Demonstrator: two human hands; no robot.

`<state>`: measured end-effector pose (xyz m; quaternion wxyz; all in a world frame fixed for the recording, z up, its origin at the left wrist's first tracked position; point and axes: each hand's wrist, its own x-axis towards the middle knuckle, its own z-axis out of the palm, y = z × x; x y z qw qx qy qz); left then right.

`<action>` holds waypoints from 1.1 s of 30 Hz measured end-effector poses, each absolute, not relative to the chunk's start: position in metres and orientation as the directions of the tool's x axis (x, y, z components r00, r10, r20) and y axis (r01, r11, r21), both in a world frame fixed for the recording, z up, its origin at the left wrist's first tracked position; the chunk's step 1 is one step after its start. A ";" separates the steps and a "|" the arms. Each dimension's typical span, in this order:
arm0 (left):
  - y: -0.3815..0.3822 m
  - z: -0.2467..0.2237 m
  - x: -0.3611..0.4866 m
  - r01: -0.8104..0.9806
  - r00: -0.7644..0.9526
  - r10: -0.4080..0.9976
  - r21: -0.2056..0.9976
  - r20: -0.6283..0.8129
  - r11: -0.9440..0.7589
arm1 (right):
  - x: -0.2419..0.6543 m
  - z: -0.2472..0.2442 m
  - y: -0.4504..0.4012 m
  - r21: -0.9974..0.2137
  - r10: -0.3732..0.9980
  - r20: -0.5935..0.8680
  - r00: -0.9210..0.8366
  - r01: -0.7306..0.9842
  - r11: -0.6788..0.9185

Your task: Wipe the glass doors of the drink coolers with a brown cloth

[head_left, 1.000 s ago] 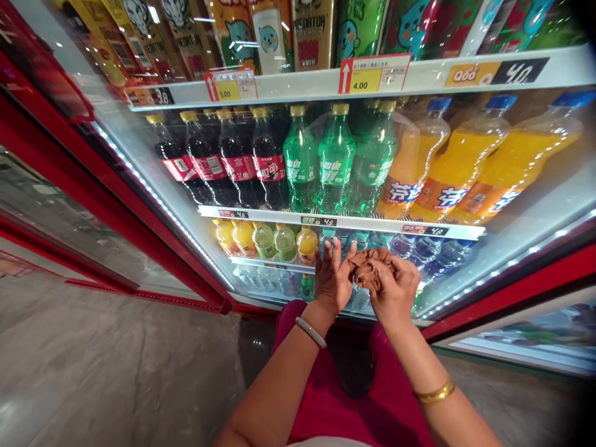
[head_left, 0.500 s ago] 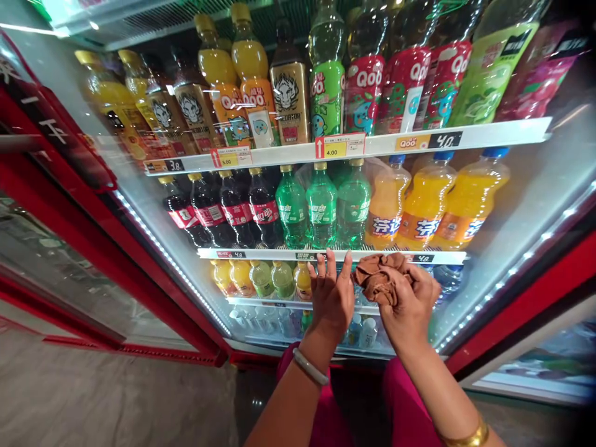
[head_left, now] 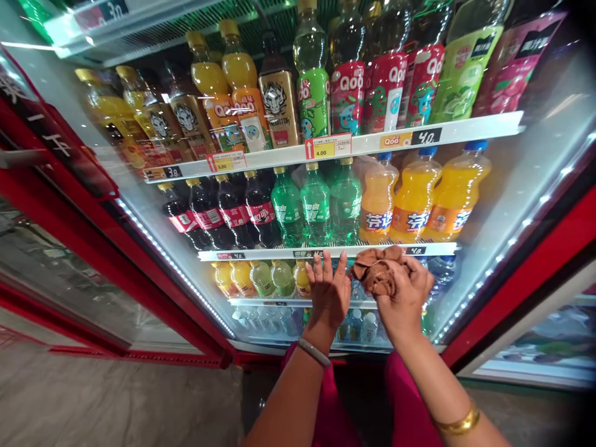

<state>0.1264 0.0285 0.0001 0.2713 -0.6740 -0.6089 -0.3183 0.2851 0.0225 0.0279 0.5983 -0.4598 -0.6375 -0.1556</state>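
Observation:
My left hand (head_left: 328, 292) is raised with its fingers spread and holds nothing. Its fingertips overlap the lower edge of the white shelf rail (head_left: 261, 254) below the green bottles (head_left: 315, 208); whether they touch it I cannot tell. To its right, a crumpled brown cloth (head_left: 377, 273) is bunched in my right hand (head_left: 405, 298), whose fingers are closed on it. The cloth is at the rail's right part, below the orange soda bottles (head_left: 412, 205), and hides a stretch of the rail.
Dark cola bottles (head_left: 228, 214) stand left of the green ones. Above runs a higher shelf rail (head_left: 279, 155) with juice bottles; lower shelves hold small bottles (head_left: 282, 278). Red door frames (head_left: 153, 292) flank the lit cooler, over a grey floor (head_left: 121, 403).
The view has shifted a little, so the upper bottles and rail appear further left. My hands keep nearly the same pose, and the cloth stays in my right hand.

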 end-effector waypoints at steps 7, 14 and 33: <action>0.030 -0.003 0.127 0.994 0.047 0.666 0.032 0.744 -0.106 | 0.270 0.055 0.025 -0.362 0.406 0.904 0.132 0.741 0.565; 0.026 0.007 0.129 0.995 0.028 0.673 0.044 0.739 -0.090 | 0.298 0.045 0.027 -0.418 0.401 0.887 0.231 0.770 0.482; 0.030 0.000 0.130 0.997 0.037 0.647 0.014 0.762 -0.074 | 0.287 0.012 0.015 -0.492 0.523 0.820 0.231 0.752 0.439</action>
